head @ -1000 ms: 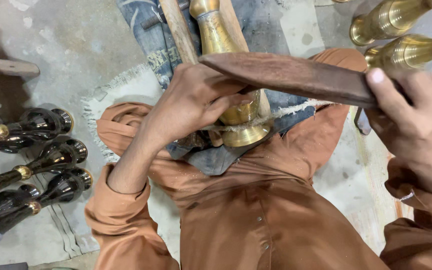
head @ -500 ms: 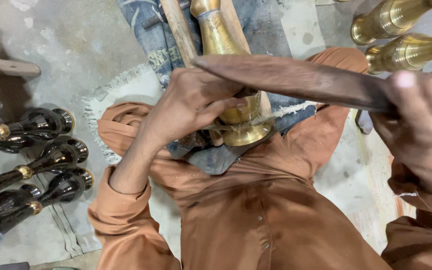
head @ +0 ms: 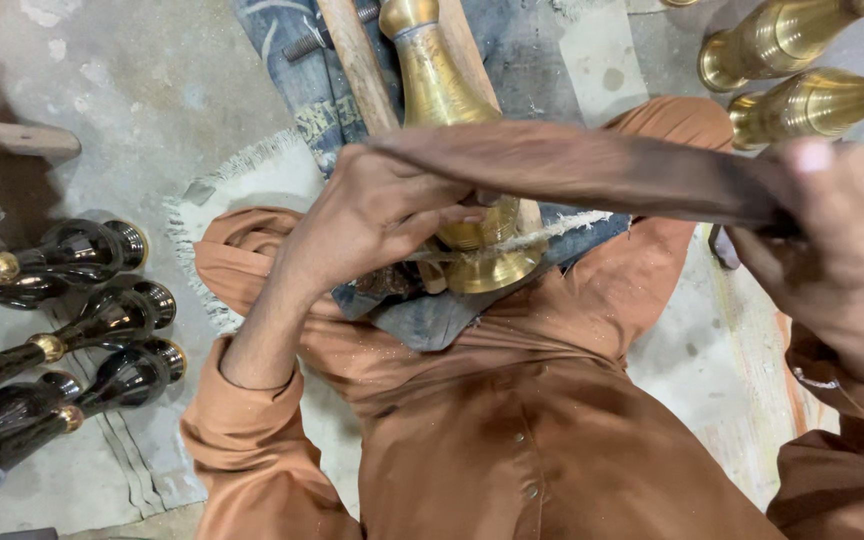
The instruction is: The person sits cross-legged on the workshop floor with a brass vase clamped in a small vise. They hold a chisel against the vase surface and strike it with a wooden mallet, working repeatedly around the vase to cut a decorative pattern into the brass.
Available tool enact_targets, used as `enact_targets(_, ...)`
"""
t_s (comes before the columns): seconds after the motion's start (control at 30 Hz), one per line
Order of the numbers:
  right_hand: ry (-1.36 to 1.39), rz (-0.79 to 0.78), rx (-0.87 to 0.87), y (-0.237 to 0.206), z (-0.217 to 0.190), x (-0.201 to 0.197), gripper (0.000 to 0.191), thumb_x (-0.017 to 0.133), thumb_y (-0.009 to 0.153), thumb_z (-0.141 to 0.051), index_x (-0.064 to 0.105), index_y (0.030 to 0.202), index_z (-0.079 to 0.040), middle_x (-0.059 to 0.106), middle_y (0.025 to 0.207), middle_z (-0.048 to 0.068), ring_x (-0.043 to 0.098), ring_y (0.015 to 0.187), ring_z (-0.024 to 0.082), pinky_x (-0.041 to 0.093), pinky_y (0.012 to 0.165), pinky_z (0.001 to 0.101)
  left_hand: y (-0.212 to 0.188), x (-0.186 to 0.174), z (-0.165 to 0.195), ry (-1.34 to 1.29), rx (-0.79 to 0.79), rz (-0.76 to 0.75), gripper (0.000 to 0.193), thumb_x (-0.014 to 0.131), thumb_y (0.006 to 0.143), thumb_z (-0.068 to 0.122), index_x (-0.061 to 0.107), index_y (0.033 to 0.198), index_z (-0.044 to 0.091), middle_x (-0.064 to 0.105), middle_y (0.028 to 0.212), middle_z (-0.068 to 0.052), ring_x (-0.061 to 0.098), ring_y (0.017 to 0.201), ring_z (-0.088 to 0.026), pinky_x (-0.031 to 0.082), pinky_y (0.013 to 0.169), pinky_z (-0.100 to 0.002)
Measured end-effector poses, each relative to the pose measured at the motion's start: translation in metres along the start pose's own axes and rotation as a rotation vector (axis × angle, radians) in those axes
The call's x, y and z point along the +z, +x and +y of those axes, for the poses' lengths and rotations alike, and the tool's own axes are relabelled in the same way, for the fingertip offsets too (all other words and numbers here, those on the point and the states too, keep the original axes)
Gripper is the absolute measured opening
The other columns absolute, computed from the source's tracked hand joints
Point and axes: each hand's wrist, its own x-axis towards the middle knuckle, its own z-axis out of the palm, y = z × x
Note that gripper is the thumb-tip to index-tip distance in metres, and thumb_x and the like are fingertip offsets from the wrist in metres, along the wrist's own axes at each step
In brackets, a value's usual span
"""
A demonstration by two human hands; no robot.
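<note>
A brass vase-shaped piece [head: 444,90] lies over my lap between two wooden rails [head: 355,62], its flared foot [head: 492,262] toward me. My left hand [head: 377,215] presses a small tool against that foot, fingers closed on it. My right hand [head: 837,250] grips the end of a long dark wooden stick [head: 592,165] that crosses above the brass piece. A pale cord [head: 562,228] runs around the neck just above the foot.
Two more brass pieces [head: 802,75] lie on the floor at the upper right. Several dark, black-coated pieces with brass collars [head: 72,330] lie at the left. Blue denim cloth [head: 292,90] is under the rails, on a concrete floor [head: 102,80].
The stick and my right hand have shifted a little to the right across the brass piece. My left hand stays pressed on the foot.
</note>
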Motion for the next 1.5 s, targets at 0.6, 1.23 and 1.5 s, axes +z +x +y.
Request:
enact_targets(0.6,0.183,-0.009,0.072,-0.012,0.001,-0.005,0.076,0.087,0.083,0.003,0.047,0.147,-0.002,0.066,0.109,0.023,0.063,0.082,0.037,0.05,0.067,0.0456,-0.007,0.008,-0.004,-0.085,-0.061,0.053,0.034,0.074,0.086,-0.002,0.076,0.117,0.011,0.076,0.115,-0.006,0.076,0.101,-0.02,0.06,0.087,-0.031)
enact_targets(1.23,0.25,-0.003,0.294,-0.026,0.023,0.001,0.07,0.081,0.097,0.01,0.042,0.154,0.001,0.061,0.107,0.024,0.061,0.083,0.03,0.049,0.069,0.038,0.022,0.013,0.018,-0.025,-0.177,0.216,0.039,0.082,0.101,0.015,0.063,0.133,0.002,0.071,0.106,-0.011,0.073,0.09,-0.025,0.058,0.079,-0.036)
enact_targets(1.5,0.266,0.003,0.255,-0.022,0.031,0.01,0.072,0.083,0.097,0.006,0.037,0.153,0.0,0.063,0.106,0.024,0.062,0.084,0.029,0.05,0.072,0.0373,0.024,0.016,0.019,0.022,-0.088,0.238,0.036,0.08,0.101,0.013,0.061,0.132,0.012,0.072,0.111,-0.008,0.074,0.096,-0.023,0.06,0.083,-0.035)
